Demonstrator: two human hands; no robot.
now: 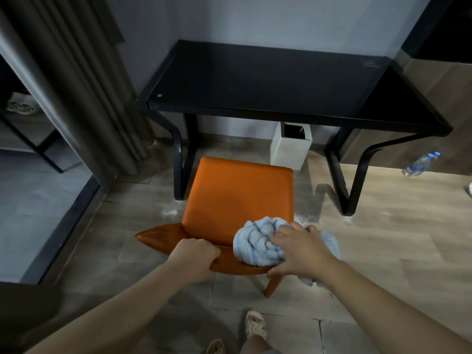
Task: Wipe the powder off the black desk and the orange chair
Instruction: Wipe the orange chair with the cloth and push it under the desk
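No readable text. Bottle (420, 164) label blurred, illegible. Small mark at far right corner of counter (268, 80), too faint to read.

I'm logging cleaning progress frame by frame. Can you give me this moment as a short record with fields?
left hand: grips the backrest of the orange chair
right hand: holds a bunched light blue towel on the seat's rear right corner
black desk: top looks dark, no powder visible
powder: white traces on the floor beside the chair
under desk: white waste bin
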